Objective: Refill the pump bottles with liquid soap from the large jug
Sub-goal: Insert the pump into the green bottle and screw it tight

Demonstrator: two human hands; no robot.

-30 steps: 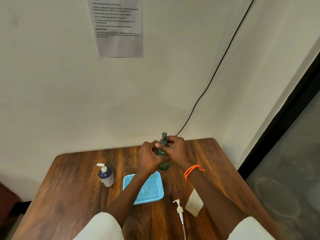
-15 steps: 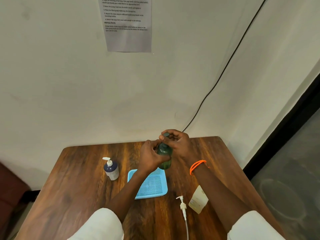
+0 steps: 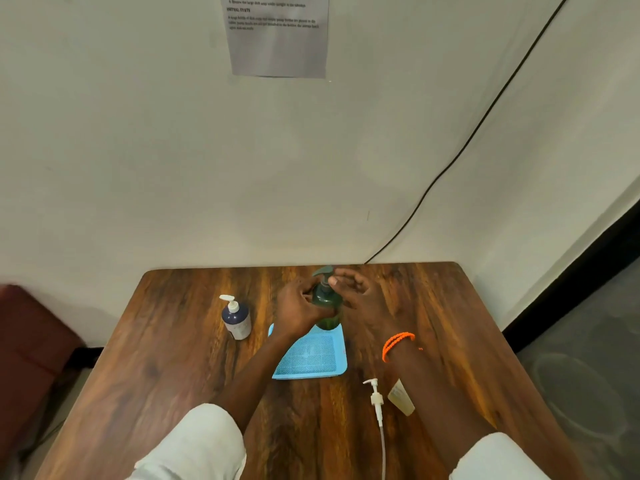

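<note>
The green pump bottle (image 3: 327, 304) is standing at the far edge of the blue tray (image 3: 309, 358). The left hand (image 3: 298, 311) is wrapping its body, while the right hand (image 3: 360, 292) is pinching the pump collar. A dark blue bottle (image 3: 236, 317) is sitting left.

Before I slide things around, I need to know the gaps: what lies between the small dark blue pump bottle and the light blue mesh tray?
Only bare wooden table separates the small dark blue pump bottle from the light blue mesh tray in the head view.
</note>
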